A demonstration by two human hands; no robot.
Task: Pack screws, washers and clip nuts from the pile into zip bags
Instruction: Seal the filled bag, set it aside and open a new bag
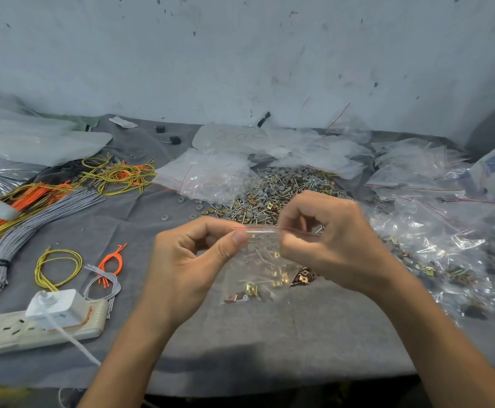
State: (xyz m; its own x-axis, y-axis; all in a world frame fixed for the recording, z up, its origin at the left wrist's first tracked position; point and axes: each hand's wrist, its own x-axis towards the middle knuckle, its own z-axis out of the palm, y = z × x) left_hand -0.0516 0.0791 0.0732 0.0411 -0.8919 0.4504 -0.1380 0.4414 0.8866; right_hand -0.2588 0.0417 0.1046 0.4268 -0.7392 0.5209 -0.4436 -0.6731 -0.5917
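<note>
Clear red-lined plastic zip bag [255, 275], just before grey-and-brass hardware pile [281, 189]: your L hand [187, 260] & R hand [328, 240] pinch its seal; press along evenly.

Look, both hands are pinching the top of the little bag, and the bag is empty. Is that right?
Not quite. The left hand and the right hand do pinch the top of the little bag, but it is not empty. The head view shows gold clips lying inside it.

Wire bundles [34, 219], power strip [11, 337], perhaps charger [56, 309]
</note>
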